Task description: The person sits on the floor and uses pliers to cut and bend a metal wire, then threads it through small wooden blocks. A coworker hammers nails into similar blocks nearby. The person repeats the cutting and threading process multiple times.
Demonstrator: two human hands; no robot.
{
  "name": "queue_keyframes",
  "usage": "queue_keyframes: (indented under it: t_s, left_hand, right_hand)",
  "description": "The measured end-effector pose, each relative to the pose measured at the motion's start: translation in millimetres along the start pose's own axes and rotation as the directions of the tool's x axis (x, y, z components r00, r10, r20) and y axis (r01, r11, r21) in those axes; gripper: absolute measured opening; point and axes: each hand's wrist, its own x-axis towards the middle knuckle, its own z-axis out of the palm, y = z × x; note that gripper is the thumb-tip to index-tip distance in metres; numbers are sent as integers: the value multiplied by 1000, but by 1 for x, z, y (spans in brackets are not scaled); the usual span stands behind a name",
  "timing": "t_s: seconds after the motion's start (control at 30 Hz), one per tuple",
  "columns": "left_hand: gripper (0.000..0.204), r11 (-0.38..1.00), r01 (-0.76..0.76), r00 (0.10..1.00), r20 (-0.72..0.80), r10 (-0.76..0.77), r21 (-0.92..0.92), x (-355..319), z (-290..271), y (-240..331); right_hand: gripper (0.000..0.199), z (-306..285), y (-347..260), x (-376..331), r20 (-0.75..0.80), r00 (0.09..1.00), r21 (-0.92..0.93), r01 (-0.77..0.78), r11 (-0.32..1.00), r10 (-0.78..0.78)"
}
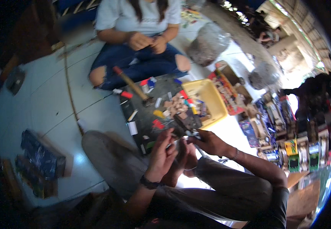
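Note:
My left hand [162, 155] is raised in front of my crossed legs, its fingertips drawn together near a small object I cannot make out. Beside it, my right hand [212, 143] has its fingers closed around a small dark and whitish thing, too blurred to name. Both hands meet over the near edge of a dark board [129, 110]. Lying on the board are a hammer [135, 87] with a wooden handle, a pile of small tan blocks [177, 105], a red piece [158, 124] and a white piece [132, 128]. A yellow plastic tub [220, 108] with small parts stands at its right.
Opposite me a person [138, 42] in torn jeans sits cross-legged, hands together. Right of the tub are an open box [229, 91], filled plastic bags [210, 44] and rows of colourful cartons [272, 129]. Blue packages [43, 154] lie on the tiled floor [52, 103] at left.

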Motion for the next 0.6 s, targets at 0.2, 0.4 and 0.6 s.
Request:
queue_keyframes:
  t_s: [0.2, 0.4, 0.6]
  left_hand:
    - [32, 998, -36, 999, -15, 36, -46, 0, 8, 0]
    - [24, 995, -95, 995, -21, 95, 8, 2, 3, -10]
    - [26, 992, -124, 992, -14, 124, 30, 4, -3, -15]
  right_hand:
    - [45, 3, 0, 0, 17, 999, -133, -40, 990, 43]
    - [43, -4, -8, 3, 114, 988, -206, -81, 975, 106]
    - [45, 4, -9, 5, 62, 998, -162, -8, 987, 18]
